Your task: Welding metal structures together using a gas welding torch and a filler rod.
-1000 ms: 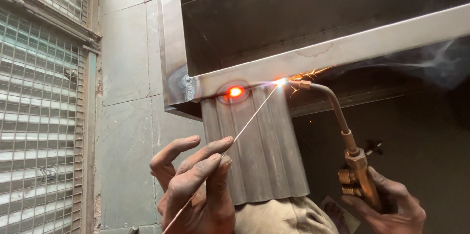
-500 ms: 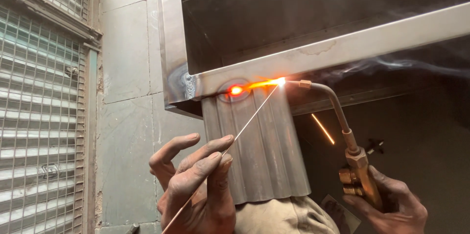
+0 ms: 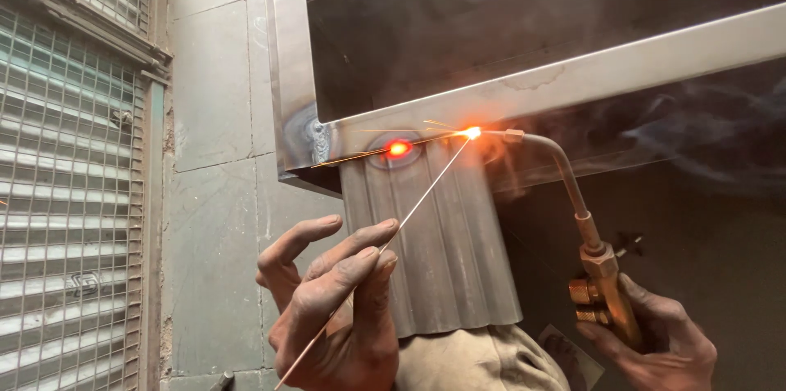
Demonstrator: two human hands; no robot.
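My left hand pinches a thin filler rod that slants up and right, its tip at the flame. My right hand grips a brass gas torch at the lower right; its curved nozzle ends at the bright flame. A red-hot spot glows on the joint where a ribbed metal post meets a square steel frame. Sparks streak left from the flame.
A metal mesh grille covers the left side, beside a grey tiled wall. Dark sheet metal fills the frame above. Smoke drifts at the right. Tan cloth shows below the post.
The flame streak along the joint has shortened to a point at the rod tip, with sparks now flying left. Both hands hold nearly the same positions.
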